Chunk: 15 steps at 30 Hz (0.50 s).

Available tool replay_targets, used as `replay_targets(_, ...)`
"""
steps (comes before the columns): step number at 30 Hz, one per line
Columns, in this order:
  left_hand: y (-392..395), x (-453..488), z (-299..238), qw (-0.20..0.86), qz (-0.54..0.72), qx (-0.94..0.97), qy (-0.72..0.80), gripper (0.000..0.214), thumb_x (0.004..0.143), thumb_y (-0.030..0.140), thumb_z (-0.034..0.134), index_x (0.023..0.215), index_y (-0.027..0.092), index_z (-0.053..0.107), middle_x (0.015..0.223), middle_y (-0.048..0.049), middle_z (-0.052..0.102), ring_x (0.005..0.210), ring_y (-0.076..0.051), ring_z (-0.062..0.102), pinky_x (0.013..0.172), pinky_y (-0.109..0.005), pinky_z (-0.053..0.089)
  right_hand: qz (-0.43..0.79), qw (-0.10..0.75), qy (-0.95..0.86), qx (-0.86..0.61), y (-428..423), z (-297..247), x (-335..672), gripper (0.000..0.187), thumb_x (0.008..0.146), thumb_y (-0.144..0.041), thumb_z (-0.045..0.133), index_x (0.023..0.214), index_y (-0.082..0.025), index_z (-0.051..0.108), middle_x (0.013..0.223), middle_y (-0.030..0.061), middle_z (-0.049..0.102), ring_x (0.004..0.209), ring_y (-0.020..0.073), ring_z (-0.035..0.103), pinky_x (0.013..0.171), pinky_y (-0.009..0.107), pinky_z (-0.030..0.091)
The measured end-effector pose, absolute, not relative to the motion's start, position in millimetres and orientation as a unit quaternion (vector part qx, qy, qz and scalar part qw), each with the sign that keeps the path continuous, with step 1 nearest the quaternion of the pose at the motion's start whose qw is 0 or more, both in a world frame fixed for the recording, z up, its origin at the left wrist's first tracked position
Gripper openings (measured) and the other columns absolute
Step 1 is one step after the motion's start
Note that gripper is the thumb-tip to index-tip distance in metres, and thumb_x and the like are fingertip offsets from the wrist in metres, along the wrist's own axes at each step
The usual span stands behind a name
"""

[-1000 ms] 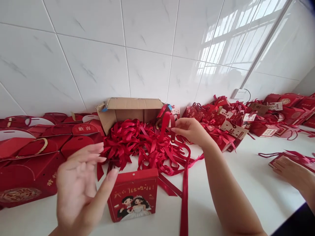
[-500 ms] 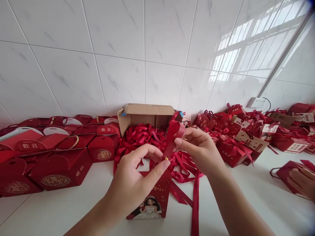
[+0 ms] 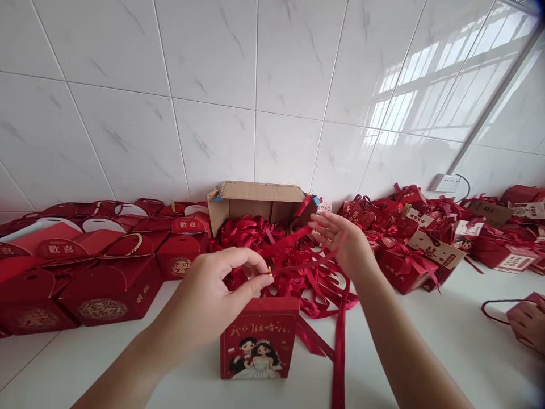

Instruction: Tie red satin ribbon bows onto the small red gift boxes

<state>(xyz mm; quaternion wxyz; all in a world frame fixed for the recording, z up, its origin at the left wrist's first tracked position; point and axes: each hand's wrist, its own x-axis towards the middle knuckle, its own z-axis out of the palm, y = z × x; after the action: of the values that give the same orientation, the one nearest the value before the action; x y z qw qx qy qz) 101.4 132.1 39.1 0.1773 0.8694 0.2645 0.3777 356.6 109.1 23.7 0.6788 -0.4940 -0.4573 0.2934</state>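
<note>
My left hand (image 3: 230,278) pinches a red satin ribbon (image 3: 293,237) between thumb and forefinger, where a small gold piece (image 3: 269,271) shows; its exact kind is too small to tell. From there the ribbon stretches in a loose loop to my right hand (image 3: 338,236). That hand's fingers are stretched out and slightly apart, the ribbon passing at its fingertips and across the palm, partly blurred. Just below the left hand a red gift box (image 3: 259,341) stands upright on the white table, printed with a cartoon bride and groom.
A cardboard box (image 3: 259,192) lies behind, spilling a heap of red ribbons (image 3: 315,289). Rows of red handled boxes (image 3: 106,289) stand left; ribbon-tied boxes (image 3: 404,267) crowd the right. Another person's hand (image 3: 532,318) holds a red box at the right edge. A tiled wall (image 3: 213,136) rises behind.
My right hand has loosened from its pinch on the wide ribbon loop and its fingers have spread. My left hand has moved slightly left, uncovering more of the gift box's front.
</note>
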Motion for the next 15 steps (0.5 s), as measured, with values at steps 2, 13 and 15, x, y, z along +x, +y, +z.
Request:
replay_targets(2,135,96,42,0.083,0.401,0.886,0.215,0.010,0.087,0.028,0.062,0.079,0.024,0.067,0.075,0.0027,0.070,0.069,-0.015,0.065,0.065,-0.025,0.050,0.143,0.590,-0.471,-0.640,106,24,370,0.026,0.080,-0.045,0.064,0.077,-0.019,0.067,0.080,0.0095,0.074,0.082,0.0295,0.070,0.074,0.040,0.057)
replay_targets(13,120,90,48,-0.039,0.421,0.904,0.060,0.016,0.086,0.006,0.060,0.093,0.020,0.064,0.085,-0.0002,0.070,0.081,-0.016,0.062,0.079,-0.032,0.047,-0.024,0.466,-0.800,-0.378,31,42,288,0.014,0.085,-0.017,0.069,0.098,-0.018,0.064,0.094,0.0062,0.067,0.082,0.0146,0.065,0.072,0.024,0.055)
replay_targets(15,116,92,46,-0.015,0.438,0.896,0.065,0.016,0.085,0.007,0.063,0.095,0.020,0.063,0.085,0.0003,0.069,0.082,-0.015,0.062,0.079,-0.029,0.048,-0.016,0.480,-0.798,-0.363,34,36,283,0.013,0.086,-0.013,0.067,0.097,-0.017,0.063,0.092,0.0052,0.065,0.079,0.0124,0.063,0.069,0.022,0.054)
